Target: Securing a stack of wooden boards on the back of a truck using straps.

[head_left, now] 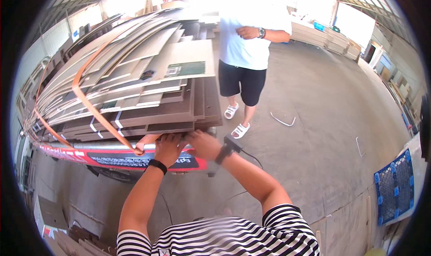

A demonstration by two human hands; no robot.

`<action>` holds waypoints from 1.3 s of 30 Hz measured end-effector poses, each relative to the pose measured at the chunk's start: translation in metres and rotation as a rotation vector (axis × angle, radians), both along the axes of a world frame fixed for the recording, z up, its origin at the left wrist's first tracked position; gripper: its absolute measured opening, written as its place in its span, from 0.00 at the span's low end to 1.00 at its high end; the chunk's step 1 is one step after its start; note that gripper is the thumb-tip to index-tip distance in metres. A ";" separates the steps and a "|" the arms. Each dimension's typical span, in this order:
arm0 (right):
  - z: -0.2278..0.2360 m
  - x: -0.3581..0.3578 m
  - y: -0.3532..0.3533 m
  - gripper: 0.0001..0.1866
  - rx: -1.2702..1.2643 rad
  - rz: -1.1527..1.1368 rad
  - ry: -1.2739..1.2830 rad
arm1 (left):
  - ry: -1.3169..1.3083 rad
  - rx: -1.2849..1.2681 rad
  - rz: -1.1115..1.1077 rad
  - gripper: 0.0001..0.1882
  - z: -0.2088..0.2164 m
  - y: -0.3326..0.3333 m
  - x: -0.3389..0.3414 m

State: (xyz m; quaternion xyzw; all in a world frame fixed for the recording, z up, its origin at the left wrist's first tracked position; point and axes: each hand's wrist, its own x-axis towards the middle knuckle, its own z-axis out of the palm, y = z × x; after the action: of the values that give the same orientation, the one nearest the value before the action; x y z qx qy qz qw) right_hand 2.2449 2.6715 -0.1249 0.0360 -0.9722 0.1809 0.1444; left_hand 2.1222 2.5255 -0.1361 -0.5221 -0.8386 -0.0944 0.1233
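A large stack of flat boards [170, 114], brown and pale, lies on a truck bed with a red side panel [188, 164]. Across the stack runs an orange strap [96, 110], which bends round the bed's edge and twists toward my left hand [168, 149]. That hand is closed at the strap's end, its fingertips partly hidden under the boards' lower edge. Close beside it, my right hand [203, 144] reaches to the same edge, blurred by motion. Something dark shows between the two hands, too small to make out.
Another person [247, 36] in a white shirt and black shorts stands beyond the stack's right end. A blue plastic pallet [395, 188] leans at the right. Bent white strips [283, 121] lie on the concrete floor [310, 157]. A black cable [252, 157] hangs from my right wrist.
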 end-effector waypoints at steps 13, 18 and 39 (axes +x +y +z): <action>0.003 0.162 0.037 0.15 -0.204 -0.118 0.239 | 0.095 -0.020 0.082 0.20 0.006 0.037 0.019; -0.027 0.248 0.035 0.14 -0.322 -0.541 0.077 | 0.108 0.122 -0.161 0.22 -0.005 0.012 0.030; -0.151 0.484 -0.072 0.11 -0.708 -1.166 -0.022 | 0.175 -0.041 -0.137 0.40 0.017 -0.030 0.001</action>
State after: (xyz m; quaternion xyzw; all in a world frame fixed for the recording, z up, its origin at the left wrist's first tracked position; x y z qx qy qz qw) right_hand 2.7285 2.5995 -0.2756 -0.5450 -0.7163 0.3810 0.2113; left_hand 2.1228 2.4950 -0.1191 -0.5869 -0.7887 -0.0396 0.1788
